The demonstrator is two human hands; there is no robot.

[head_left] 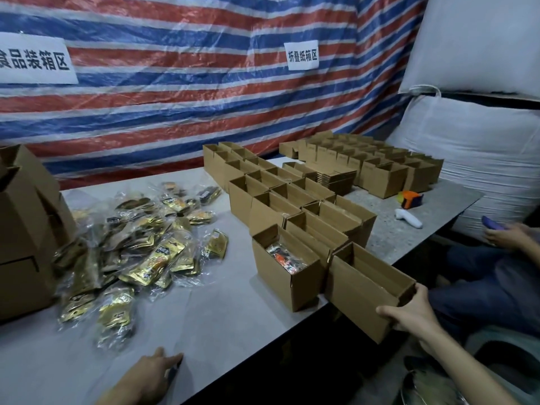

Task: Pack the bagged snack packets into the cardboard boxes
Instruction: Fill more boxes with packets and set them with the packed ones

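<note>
A: Right hand?

B: The right hand [415,314] clasps the near end of the empty box [365,285], thumb on the rim and fingers across the side. That end overhangs the tabletop [233,317] edge.

A: Box axis?

B: It runs 10 to 4 o'clock, open top up. Its far end sits just beside the started box [286,267], which already shows a packet inside.

A: Left hand?

B: The left hand [155,372] lies flat on the tabletop with straight fingers aimed at 3 o'clock. It seems to hold nothing, though a dark patch by the fingertips is unclear.

A: Packets?

B: The packets [131,252] are heaped loose at 11 to 12 o'clock from the left hand, near it. From the right hand they lie at 9 to 10 o'clock, well apart.

A: Judgement?

B: The left hand is nearer, so it likely fetches while the right steadies the box.
</note>
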